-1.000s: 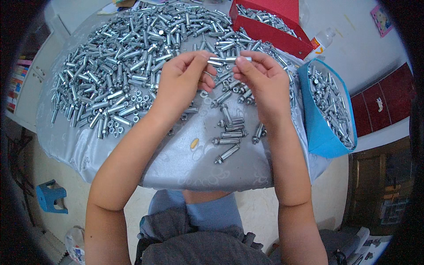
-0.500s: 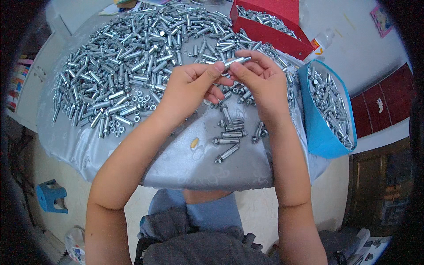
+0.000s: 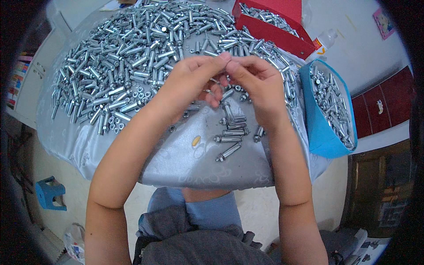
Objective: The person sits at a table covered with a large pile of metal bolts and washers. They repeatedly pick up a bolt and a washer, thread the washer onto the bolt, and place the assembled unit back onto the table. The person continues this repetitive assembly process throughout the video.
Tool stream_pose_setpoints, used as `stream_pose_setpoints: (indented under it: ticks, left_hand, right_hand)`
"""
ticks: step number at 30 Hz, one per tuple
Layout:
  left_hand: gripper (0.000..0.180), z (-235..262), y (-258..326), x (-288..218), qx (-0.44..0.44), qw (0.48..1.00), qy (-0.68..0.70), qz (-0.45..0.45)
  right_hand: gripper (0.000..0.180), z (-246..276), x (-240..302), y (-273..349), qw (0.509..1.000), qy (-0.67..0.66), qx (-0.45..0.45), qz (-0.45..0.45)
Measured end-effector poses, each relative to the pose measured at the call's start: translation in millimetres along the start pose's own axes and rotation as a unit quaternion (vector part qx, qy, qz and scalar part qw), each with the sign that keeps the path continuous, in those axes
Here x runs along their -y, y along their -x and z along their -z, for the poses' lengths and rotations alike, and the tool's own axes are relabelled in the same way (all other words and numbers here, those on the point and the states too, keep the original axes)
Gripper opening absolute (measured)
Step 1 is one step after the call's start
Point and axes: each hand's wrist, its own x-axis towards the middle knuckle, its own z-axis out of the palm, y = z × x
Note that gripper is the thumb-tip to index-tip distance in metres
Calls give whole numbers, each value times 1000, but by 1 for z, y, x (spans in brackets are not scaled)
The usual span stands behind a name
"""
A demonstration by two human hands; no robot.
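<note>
Silver bolts (image 3: 229, 139) in the head view lie nearer the body than the fingers of the left hand (image 3: 187, 77) and right hand (image 3: 261, 86); a big pile (image 3: 115, 66) spreads leftward and beyond them. Both thumb tips now meet, hiding the bolt visible there half a second ago; I cannot tell what they pinch. Two-handed handling probably continues.

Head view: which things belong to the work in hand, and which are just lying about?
Likely work:
- metal expansion bolts
- loose hex nuts
- red box of bolts
- blue bin of bolts

Likely lying about:
- plastic bottle
- blue stool
- yellow piece
</note>
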Motion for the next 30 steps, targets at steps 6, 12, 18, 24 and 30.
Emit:
stream_pose_setpoints:
  ticks: [6, 12, 18, 24, 30]
  left_hand:
    - [27, 9, -1, -2, 77, 994, 73, 39]
    - [23, 18, -7, -2, -30, 992, 118, 25]
    - [24, 19, -7, -1, -103, 980, 172, 13]
    - [25, 22, -7, 0, -95, 980, 177, 13]
    - [25, 20, -5, 1, -93, 984, 153, 8]
  right_hand:
    - [12, -6, 3, 3, 997, 74, -8, 35]
    - [16, -10, -3, 1, 981, 169, -21, 92]
    - [27, 5, -34, 2, 807, 542, 72, 224]
    - [26, 1, -21, 5, 816, 560, 109, 96]
    - [21, -3, -16, 8, 754, 632, 123, 128]
